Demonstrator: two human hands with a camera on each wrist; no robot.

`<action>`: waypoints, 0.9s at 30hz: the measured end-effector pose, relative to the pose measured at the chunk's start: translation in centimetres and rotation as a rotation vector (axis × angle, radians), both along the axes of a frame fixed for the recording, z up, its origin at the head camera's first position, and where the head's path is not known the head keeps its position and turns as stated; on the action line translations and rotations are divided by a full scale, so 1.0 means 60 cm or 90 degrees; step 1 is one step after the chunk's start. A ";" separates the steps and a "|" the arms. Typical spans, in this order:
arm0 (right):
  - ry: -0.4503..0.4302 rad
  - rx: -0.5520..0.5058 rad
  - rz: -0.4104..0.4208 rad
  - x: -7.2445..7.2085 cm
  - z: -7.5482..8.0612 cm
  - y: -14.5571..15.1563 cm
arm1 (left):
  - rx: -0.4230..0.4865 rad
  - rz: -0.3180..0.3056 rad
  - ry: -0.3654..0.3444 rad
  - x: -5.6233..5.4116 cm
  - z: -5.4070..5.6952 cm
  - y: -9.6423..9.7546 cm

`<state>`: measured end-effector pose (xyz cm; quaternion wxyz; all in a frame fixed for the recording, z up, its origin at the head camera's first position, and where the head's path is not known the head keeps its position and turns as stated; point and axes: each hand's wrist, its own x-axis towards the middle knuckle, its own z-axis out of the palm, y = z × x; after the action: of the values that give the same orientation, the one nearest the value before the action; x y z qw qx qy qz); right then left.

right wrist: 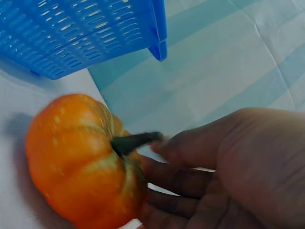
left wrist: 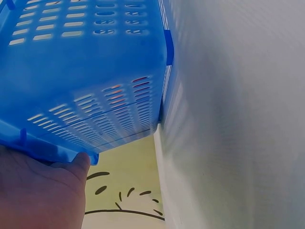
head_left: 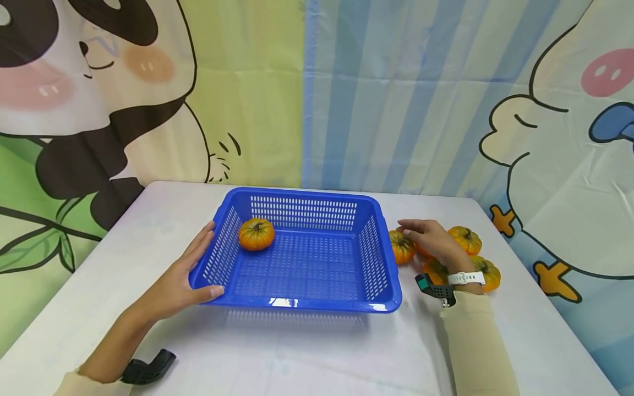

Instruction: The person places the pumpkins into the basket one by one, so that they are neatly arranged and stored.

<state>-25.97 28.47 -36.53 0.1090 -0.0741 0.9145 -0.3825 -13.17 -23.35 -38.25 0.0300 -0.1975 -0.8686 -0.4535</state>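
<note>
A blue plastic basket with slotted walls stands on the white table, with one orange pumpkin inside near its left wall. My left hand rests against the basket's left rim, thumb at the front corner and fingers spread straight along the side. Right of the basket, my right hand is at another small pumpkin that sits on the table. In the right wrist view the thumb meets the tip of its green stem, while the other fingers reach to its side, loosely extended and partly hidden behind it.
Several more pumpkins lie around the right wrist, among them one at the back and one at the right. The white tabletop extends in front of the basket. A printed cartoon curtain hangs behind the table.
</note>
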 end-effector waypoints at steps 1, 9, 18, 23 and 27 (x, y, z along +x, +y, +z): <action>-0.009 0.005 0.007 0.001 0.000 0.000 | -0.002 0.000 0.001 0.000 0.001 0.000; -0.097 0.036 0.025 0.003 -0.001 -0.005 | -0.012 0.007 0.001 0.000 0.002 0.002; -0.101 0.019 -0.001 0.005 0.001 -0.005 | -0.003 0.002 -0.001 -0.001 0.002 0.002; -0.081 0.009 -0.019 0.003 -0.003 -0.001 | -0.005 0.001 -0.002 0.000 0.003 0.003; -0.050 0.006 -0.037 0.003 -0.001 -0.001 | -0.007 0.002 -0.002 0.000 0.002 0.002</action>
<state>-25.82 28.43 -36.60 0.1338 -0.0324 0.9130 -0.3839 -13.19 -23.22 -38.12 0.0280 -0.1955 -0.8712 -0.4494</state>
